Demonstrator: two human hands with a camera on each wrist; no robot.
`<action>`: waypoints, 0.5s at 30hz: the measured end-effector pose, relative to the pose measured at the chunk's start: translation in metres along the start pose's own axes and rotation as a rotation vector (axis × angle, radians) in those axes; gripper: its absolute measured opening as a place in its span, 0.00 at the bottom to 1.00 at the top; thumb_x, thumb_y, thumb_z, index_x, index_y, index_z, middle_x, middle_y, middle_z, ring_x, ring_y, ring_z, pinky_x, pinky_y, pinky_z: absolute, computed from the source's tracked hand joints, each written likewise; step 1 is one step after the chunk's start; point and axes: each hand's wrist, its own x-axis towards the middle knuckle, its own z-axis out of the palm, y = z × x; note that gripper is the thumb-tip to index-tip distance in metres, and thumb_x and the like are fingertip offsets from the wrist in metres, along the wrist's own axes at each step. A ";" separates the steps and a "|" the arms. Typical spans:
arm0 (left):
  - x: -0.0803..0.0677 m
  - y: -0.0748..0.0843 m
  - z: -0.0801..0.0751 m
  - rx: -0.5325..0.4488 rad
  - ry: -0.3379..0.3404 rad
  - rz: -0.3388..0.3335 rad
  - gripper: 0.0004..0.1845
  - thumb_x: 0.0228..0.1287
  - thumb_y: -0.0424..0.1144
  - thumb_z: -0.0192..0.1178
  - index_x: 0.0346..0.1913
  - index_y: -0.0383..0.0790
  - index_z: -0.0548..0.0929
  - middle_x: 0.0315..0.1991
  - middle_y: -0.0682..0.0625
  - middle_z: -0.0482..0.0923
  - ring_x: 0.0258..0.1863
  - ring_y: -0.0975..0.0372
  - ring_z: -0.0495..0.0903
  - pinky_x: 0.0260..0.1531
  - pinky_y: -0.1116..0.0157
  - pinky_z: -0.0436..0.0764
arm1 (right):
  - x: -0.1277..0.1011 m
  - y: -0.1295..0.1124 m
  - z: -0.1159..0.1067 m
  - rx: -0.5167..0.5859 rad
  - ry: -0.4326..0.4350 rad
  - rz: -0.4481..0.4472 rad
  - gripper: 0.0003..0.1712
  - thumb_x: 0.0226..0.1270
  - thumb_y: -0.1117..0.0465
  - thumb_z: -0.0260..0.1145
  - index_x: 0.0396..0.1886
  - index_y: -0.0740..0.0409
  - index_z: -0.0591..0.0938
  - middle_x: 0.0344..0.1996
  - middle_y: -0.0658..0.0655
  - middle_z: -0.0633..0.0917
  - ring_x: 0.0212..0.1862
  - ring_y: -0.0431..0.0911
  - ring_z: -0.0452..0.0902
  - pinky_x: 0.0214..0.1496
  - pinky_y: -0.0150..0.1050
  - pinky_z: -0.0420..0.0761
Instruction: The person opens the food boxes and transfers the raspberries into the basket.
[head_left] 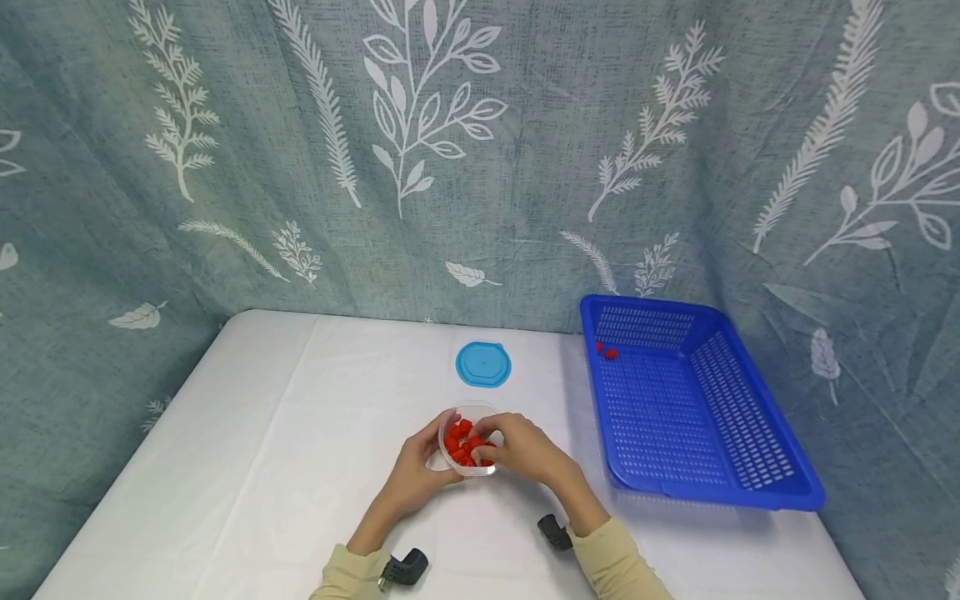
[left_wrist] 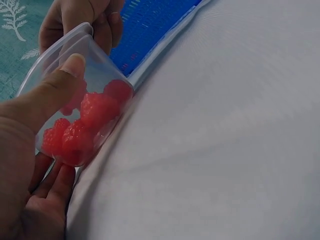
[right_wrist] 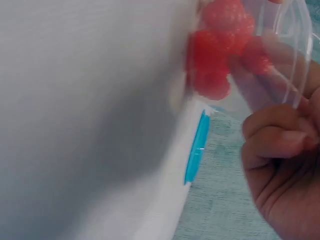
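Observation:
A clear plastic tub (head_left: 480, 472) holds several red raspberries (left_wrist: 99, 110) and stands tilted on the white table. My left hand (head_left: 417, 467) grips it from the left side, its thumb along the wall in the left wrist view. From the right, my right hand (head_left: 525, 450) reaches over the rim with its fingers inside the tub. Thumb and fingers close around one raspberry (right_wrist: 257, 55), seen through the clear wall in the right wrist view; the fingertips are partly hidden. Behind the tub lies its blue lid (head_left: 483, 365), flat on the table.
A large blue plastic basket (head_left: 708, 496) with slotted walls stands at the right of the table. Two small red pieces (head_left: 609, 352) lie in its far left corner. A patterned green curtain (head_left: 525, 150) hangs behind the table and along its sides.

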 end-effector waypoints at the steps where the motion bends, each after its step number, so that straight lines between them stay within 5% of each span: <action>1: 0.000 0.000 0.000 -0.001 -0.001 0.001 0.48 0.55 0.35 0.77 0.78 0.45 0.64 0.75 0.48 0.68 0.76 0.56 0.65 0.74 0.61 0.65 | 0.000 0.001 0.000 0.015 0.003 -0.009 0.10 0.66 0.61 0.72 0.46 0.56 0.87 0.42 0.51 0.89 0.48 0.47 0.83 0.56 0.50 0.85; 7: -0.001 -0.002 0.001 -0.003 0.010 0.028 0.47 0.55 0.34 0.77 0.78 0.43 0.65 0.74 0.45 0.69 0.75 0.53 0.66 0.73 0.65 0.67 | -0.002 0.006 0.002 0.098 0.026 -0.054 0.13 0.68 0.62 0.71 0.52 0.56 0.86 0.41 0.49 0.89 0.47 0.44 0.84 0.54 0.48 0.85; 15: -0.001 -0.002 0.001 -0.037 0.015 0.000 0.48 0.53 0.31 0.77 0.77 0.42 0.65 0.72 0.44 0.71 0.74 0.52 0.67 0.74 0.55 0.66 | -0.004 0.010 0.004 0.101 0.074 -0.077 0.15 0.68 0.63 0.70 0.54 0.51 0.86 0.43 0.46 0.89 0.48 0.42 0.82 0.46 0.38 0.83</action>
